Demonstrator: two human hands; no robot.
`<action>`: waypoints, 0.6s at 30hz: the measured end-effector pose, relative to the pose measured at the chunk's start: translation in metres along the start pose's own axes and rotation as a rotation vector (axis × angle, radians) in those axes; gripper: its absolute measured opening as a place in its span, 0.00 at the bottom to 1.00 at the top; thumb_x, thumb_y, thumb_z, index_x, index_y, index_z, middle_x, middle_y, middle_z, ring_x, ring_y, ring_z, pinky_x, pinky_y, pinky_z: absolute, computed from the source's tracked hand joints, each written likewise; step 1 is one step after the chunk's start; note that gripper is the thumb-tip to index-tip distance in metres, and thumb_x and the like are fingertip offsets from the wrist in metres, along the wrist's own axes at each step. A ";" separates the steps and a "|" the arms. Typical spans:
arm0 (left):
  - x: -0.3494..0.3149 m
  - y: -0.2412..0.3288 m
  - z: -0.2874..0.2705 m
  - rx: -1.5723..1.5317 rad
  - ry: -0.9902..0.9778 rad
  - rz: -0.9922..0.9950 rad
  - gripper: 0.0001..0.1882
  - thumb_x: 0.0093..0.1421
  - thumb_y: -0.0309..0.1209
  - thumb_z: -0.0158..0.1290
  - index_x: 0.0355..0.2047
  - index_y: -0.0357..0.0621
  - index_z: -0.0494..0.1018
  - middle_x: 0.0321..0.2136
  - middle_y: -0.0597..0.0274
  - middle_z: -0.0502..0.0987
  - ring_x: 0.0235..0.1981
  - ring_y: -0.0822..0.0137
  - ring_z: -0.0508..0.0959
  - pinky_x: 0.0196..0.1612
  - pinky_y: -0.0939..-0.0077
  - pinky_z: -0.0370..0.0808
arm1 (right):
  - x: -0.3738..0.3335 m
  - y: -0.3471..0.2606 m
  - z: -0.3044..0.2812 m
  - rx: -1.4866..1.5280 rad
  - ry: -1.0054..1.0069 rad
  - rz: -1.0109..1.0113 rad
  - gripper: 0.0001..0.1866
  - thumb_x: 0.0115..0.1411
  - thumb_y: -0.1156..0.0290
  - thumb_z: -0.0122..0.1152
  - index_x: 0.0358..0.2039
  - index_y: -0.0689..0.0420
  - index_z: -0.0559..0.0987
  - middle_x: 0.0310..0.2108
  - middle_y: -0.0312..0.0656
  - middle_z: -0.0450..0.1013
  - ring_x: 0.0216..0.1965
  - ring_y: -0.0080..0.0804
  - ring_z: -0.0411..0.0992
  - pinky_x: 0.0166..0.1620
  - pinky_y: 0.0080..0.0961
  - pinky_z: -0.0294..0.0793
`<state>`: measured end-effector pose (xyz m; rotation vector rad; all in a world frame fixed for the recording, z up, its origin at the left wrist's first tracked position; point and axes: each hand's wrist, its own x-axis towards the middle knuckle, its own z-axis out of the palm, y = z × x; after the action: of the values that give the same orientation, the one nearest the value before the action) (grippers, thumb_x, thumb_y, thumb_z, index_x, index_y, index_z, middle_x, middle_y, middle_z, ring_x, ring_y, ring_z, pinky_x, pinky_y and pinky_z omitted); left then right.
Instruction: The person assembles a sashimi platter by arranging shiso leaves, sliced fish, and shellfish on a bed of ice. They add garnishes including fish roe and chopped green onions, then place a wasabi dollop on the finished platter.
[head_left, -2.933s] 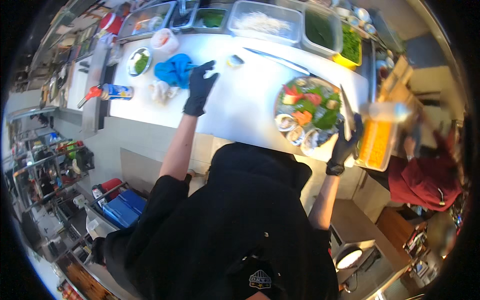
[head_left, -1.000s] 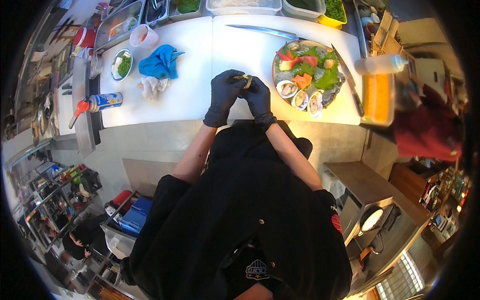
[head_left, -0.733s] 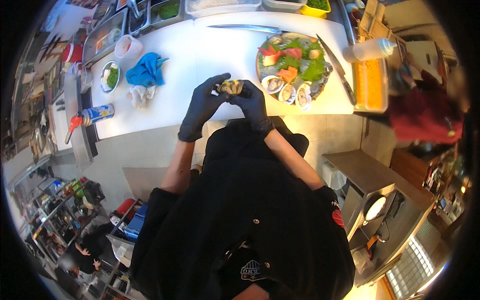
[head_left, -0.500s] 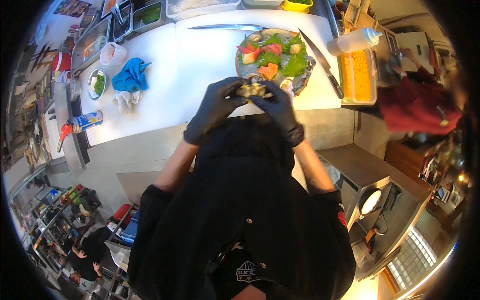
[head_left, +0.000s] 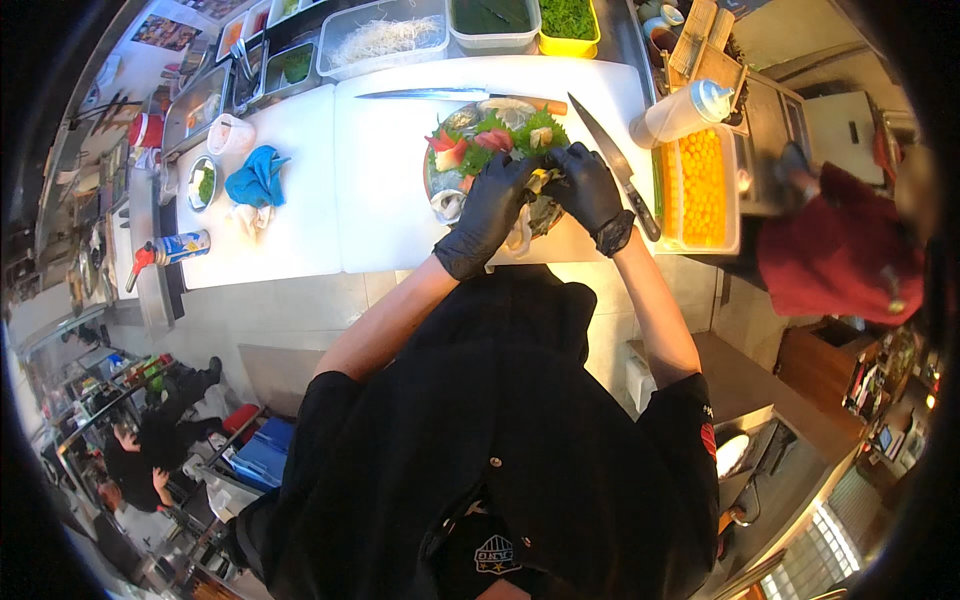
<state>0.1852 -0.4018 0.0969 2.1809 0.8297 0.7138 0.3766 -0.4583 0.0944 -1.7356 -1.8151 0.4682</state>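
Note:
In black gloves, my left hand (head_left: pixel 487 213) and my right hand (head_left: pixel 592 192) meet over the right part of a round plate (head_left: pixel 428 182). Their fingertips pinch a small mottled yellow-and-grey piece of food (head_left: pixel 541 176) between them; its exact kind is not clear. On the plate lie green shiso leaves (head_left: pixel 522 137), a red-and-white slice of seafood (head_left: pixel 449 153), and a dark pink slice of fish (head_left: pixel 495 140). A pale shell (head_left: pixel 447 206) rests at its lower left. My hands and wrists hide much of the plate's near side.
A long knife (head_left: pixel 440 94) lies behind the plate; a dark-handled knife (head_left: pixel 622 165) lies right of it. Beside that stand a squeeze bottle (head_left: pixel 683 113) and a tub of orange balls (head_left: pixel 697 190). Leftward are a blue cloth (head_left: pixel 257 178) and a torch (head_left: pixel 170 248). A person in maroon (head_left: pixel 835 245) stands right.
My hands have moved forward and to the right, from the plate's near edge to above it, carrying the mottled piece. The person in maroon has shifted.

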 end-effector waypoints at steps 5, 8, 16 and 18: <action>-0.002 0.001 -0.004 0.259 0.031 0.033 0.25 0.52 0.23 0.64 0.53 0.47 0.78 0.52 0.49 0.76 0.56 0.42 0.71 0.57 0.49 0.70 | 0.008 0.010 -0.011 -0.108 -0.017 -0.190 0.28 0.45 0.72 0.76 0.49 0.57 0.81 0.41 0.48 0.76 0.46 0.49 0.72 0.47 0.42 0.72; -0.005 0.003 -0.004 0.367 0.065 0.059 0.27 0.50 0.28 0.66 0.53 0.48 0.77 0.52 0.50 0.74 0.58 0.42 0.68 0.58 0.47 0.66 | 0.010 0.012 -0.014 -0.058 0.019 -0.209 0.28 0.44 0.72 0.76 0.49 0.56 0.81 0.42 0.47 0.76 0.45 0.48 0.71 0.47 0.42 0.71; -0.008 0.007 0.006 0.407 0.098 -0.095 0.39 0.51 0.34 0.69 0.63 0.47 0.69 0.60 0.45 0.67 0.59 0.39 0.68 0.60 0.45 0.66 | 0.003 0.009 -0.001 0.051 0.054 -0.160 0.28 0.46 0.75 0.74 0.51 0.55 0.79 0.43 0.48 0.75 0.44 0.51 0.71 0.47 0.44 0.71; -0.006 0.007 0.006 0.389 0.094 -0.115 0.39 0.51 0.35 0.69 0.63 0.47 0.69 0.59 0.46 0.68 0.59 0.40 0.69 0.59 0.47 0.66 | 0.005 0.008 0.001 0.006 0.056 -0.170 0.28 0.47 0.75 0.74 0.51 0.54 0.79 0.43 0.48 0.75 0.42 0.52 0.71 0.46 0.43 0.71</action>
<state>0.1879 -0.4124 0.0970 2.4269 1.2169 0.6420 0.3828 -0.4528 0.0895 -1.5579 -1.8990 0.3512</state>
